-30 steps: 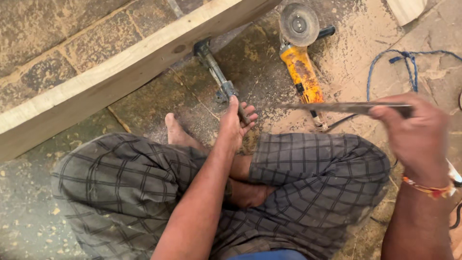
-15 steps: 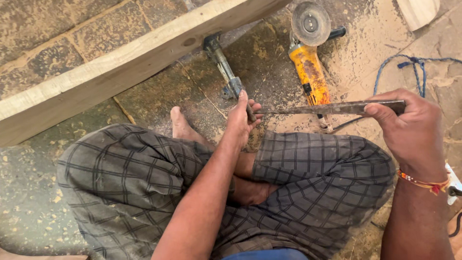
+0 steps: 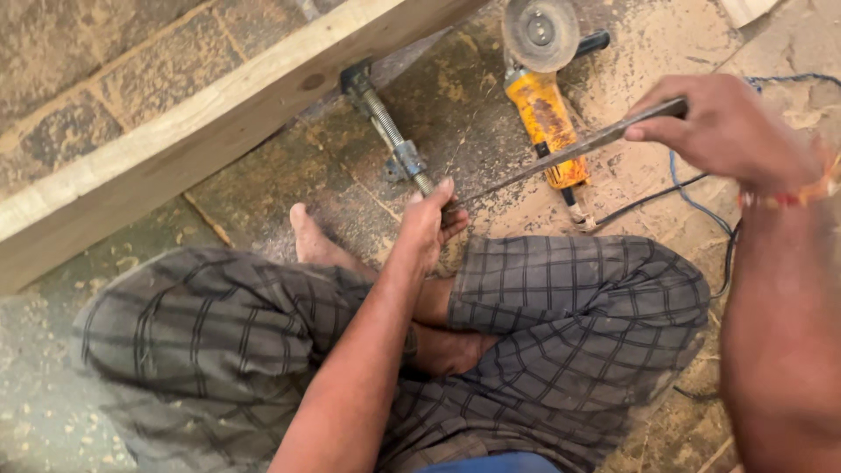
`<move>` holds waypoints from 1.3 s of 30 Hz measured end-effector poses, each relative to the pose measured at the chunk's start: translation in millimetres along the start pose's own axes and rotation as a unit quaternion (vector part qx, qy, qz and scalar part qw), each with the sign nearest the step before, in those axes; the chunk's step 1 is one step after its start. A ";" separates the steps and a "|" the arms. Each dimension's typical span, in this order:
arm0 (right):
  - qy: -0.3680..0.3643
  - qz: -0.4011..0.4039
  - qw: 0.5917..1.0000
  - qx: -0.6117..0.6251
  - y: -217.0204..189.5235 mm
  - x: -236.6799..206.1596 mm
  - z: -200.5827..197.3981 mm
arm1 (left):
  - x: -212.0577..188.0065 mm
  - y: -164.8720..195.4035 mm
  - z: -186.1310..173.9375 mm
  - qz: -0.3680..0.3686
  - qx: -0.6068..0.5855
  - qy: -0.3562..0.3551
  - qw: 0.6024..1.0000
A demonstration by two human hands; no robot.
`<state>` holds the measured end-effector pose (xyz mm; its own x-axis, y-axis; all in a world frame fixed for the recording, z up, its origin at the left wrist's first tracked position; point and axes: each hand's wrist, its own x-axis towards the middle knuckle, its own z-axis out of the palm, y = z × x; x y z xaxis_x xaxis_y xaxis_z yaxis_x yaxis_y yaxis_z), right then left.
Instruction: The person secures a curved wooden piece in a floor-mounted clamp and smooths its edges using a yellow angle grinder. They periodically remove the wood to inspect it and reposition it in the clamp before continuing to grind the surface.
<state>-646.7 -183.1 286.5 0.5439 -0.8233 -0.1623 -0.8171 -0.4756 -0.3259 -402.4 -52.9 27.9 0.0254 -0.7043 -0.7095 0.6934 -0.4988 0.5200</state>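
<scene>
Two hands on one long flat metal file [image 3: 561, 156], slanting from lower left to upper right above the dusty stone floor [image 3: 263, 188]. Left hand [image 3: 429, 223] closed around the file's lower end, fingers curled tight, thumb pointing up; just what sits inside that grip hard to make out. Right hand [image 3: 723, 131] closed on the upper end, fingers wrapped over the handle, forefinger laid along the blade. Orange thread band [image 3: 793, 194] around the right wrist.

Just behind the left hand, touching or nearly so, a threaded steel clamp [image 3: 390, 131] running up to a pale wooden beam [image 3: 201, 131] laid diagonally across the floor; the clamp's head tucked under the beam's edge, its lower end hidden by the hand. Beneath the file's middle, a yellow angle grinder [image 3: 545, 114] flat on the floor, grey disc at the top, body smeared with dust, any label on it unreadable. Thin dark cord [image 3: 644, 194] trailing from the grinder's tail toward the right, and a blue cable [image 3: 692, 200] beside it, partly covered by the right hand and arm.

Below the hands, crossed legs in grey checked cloth [image 3: 561, 324], one bare foot [image 3: 311, 241] showing near the left hand. Sawdust over much of the floor. Upper right corner: pale wood piece [image 3: 745, 9], cut off by the frame edge. Right forearm cut off at the lower right.
</scene>
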 end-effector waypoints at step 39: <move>0.143 0.246 0.958 0.032 104.5 85.6 189.5 | -11.2 -4.9 11.5 -0.023 0.007 0.096 0.995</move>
<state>-649.3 -244.5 62.1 0.0137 -0.9986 -0.0514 -0.9425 0.0043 -0.3342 -414.3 -48.3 38.8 0.1314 -0.5717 -0.8099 0.6873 -0.5362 0.4900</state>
